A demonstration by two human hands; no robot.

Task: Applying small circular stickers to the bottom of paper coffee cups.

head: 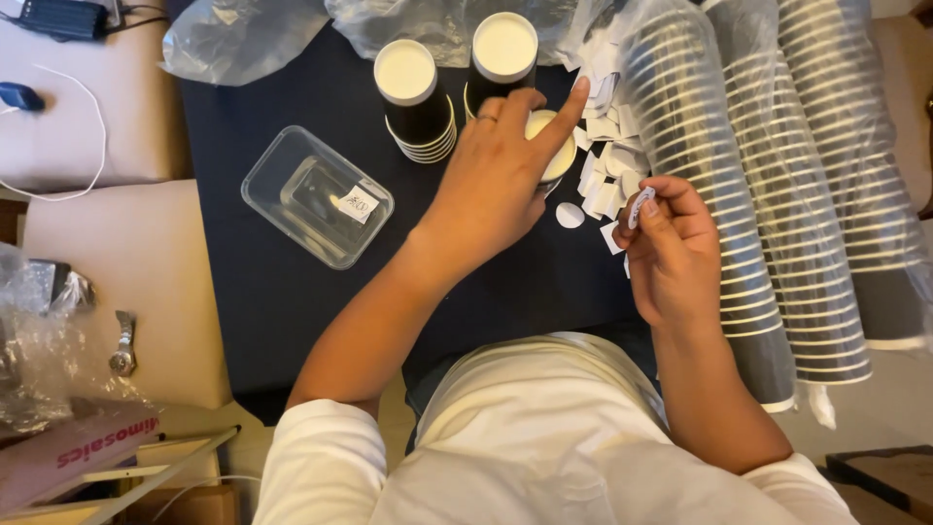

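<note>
On the dark table, left hand (496, 180) grips an upturned cup (552, 146); right hand (671, 248) pinches a round white sticker (639, 207).

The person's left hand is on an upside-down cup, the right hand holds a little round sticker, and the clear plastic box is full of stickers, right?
Not quite. In the head view the clear plastic box looks nearly empty, with only one small label. The rest is right.

White short-sleeved tee (544, 437), sleeves ending above the elbows. Forearms bare. There's a thin ring on the left hand (491, 170).
</note>
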